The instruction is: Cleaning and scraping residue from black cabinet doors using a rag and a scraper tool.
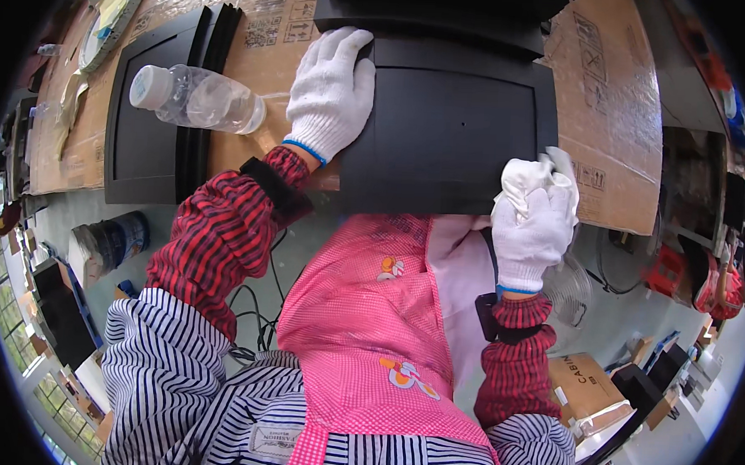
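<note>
A flat black panel (pixel 453 111) with a recessed rectangle and a small hole lies on the cardboard-covered table in front of me. My left hand (pixel 332 89), in a white knit glove, rests flat on the panel's left edge with fingers stretched forward. At the panel's near right corner my gloved right hand (pixel 535 215) is closed on a crumpled white cloth (pixel 524 179), pressed against the edge. Beyond the panel, more black panels (pixel 431 23) are stacked, partly cut off by the upper rim.
A clear plastic bottle (pixel 200 99) with a white cap lies left of my left hand, over another stack of black panels (pixel 148 131). Cardboard (pixel 610 118) covers the table. A round tray-like object (pixel 111 22) sits far left. A bucket (pixel 110 242) and a carton (pixel 586 387) stand below.
</note>
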Available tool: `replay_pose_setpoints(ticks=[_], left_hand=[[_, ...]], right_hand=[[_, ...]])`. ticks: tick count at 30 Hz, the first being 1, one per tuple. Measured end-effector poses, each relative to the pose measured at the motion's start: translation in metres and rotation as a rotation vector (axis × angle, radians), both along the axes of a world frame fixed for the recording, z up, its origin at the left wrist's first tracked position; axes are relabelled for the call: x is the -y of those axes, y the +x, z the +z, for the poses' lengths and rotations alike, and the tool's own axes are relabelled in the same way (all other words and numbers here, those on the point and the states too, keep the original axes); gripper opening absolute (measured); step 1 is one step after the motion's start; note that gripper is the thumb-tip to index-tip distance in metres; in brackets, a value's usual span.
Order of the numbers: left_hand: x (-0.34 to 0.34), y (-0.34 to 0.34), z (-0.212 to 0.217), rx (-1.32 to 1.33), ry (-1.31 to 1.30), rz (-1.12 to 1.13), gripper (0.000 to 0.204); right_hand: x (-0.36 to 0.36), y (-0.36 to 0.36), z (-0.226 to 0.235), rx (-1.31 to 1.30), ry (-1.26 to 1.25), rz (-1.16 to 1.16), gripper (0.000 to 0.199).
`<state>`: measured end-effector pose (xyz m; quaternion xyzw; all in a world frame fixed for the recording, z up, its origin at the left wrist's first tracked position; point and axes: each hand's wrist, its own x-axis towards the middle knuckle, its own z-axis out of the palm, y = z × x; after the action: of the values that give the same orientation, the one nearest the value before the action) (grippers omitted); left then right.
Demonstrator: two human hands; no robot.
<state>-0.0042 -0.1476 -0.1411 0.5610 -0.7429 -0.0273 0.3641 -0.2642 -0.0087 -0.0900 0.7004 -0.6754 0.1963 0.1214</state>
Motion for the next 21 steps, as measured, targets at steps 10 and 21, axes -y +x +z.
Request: replay_pose_setpoints(ticks=[10, 21], left_hand=[[0.001, -0.005, -0.003, 0.004, 0.060, -0.011, 0.035], [0.004, -0.009, -0.003, 0.001, 0.061, -0.021, 0.036]], right_hand=[[-0.003, 0.082, 0.007, -0.146, 0.176, 0.158, 0.039], [0.015, 0.072, 0.013, 0.022, 0.296, 0.051, 0.030]])
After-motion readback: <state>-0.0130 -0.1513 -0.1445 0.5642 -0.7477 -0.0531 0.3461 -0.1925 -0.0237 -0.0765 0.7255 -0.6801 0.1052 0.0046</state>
